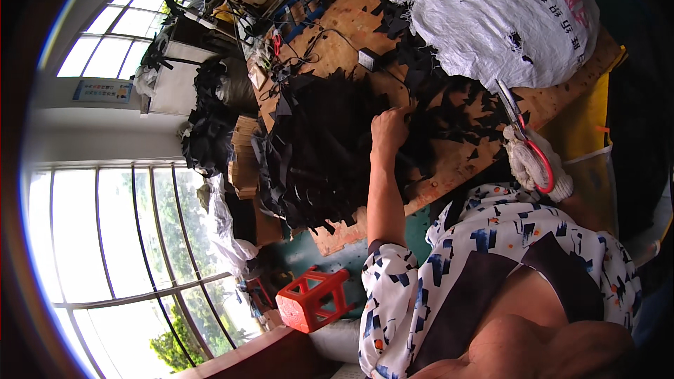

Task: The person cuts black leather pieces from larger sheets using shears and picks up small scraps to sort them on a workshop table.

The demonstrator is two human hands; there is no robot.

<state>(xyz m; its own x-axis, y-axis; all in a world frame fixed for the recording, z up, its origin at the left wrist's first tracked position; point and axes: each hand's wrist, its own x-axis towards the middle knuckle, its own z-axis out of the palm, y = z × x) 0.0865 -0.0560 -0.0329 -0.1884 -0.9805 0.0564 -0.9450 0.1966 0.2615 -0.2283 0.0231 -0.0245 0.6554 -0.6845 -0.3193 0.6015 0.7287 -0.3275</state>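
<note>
My bare left hand [390,128] reaches over the worktable, its fingers curled closed at the right side of a big heap of black fabric pieces [319,140]. Dark cloth surrounds the fingertips, so what they pinch is hidden. On my right hand [526,160] is a whitish knitted glove, closed around a pair of scissors [542,168] with red handles. The metal blades point up and away, toward the white woven sack. Small black scraps [467,109] lie scattered on the wood between my two hands.
The white woven sack [491,14] fills the table's far right. A black power adapter [368,59] with its cable, a blue crate [298,8] and assorted clutter lie on the worn wooden table [347,231]. A red plastic stool [309,302] stands below at left, near barred windows.
</note>
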